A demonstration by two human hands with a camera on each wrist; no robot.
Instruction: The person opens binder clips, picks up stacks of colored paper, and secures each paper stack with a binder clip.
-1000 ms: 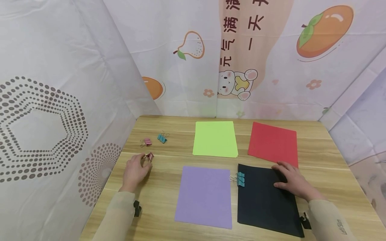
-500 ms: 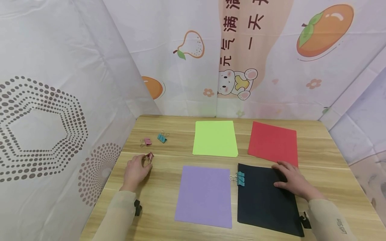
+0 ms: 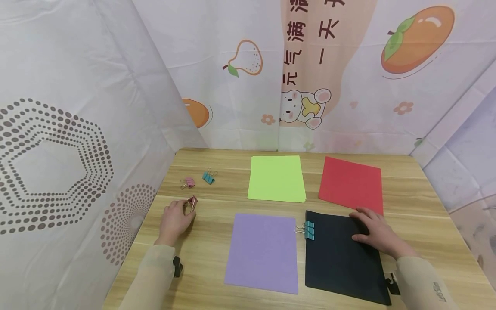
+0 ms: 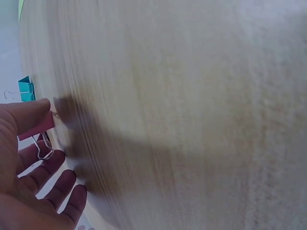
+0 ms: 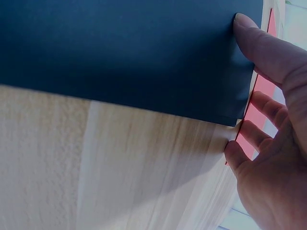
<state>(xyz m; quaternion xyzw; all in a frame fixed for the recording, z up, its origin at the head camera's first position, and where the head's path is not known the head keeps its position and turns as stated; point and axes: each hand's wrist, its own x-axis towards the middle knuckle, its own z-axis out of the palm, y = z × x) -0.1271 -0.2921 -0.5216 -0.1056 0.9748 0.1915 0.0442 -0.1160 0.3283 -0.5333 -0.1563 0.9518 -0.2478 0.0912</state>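
Observation:
At the left of the table, my left hand [image 3: 175,221] pinches a dark red binder clip [image 3: 192,201] between thumb and fingers. The left wrist view shows the clip's red body [image 4: 37,128] partly hidden by the thumb, its wire handle hanging near the fingers. My right hand [image 3: 377,232] rests on the far right corner of a black paper stack [image 3: 342,262]. Its thumb lies on top while the other fingers reach past the edge. A teal binder clip [image 3: 309,230] grips the stack's left edge, near the far corner.
A pink binder clip [image 3: 189,182] and another teal one [image 3: 208,177] lie beyond the left hand. Purple paper [image 3: 262,253] sits left of the black stack. Yellow-green paper [image 3: 277,178] and red paper [image 3: 351,183] lie farther back, before a printed curtain [image 3: 240,103].

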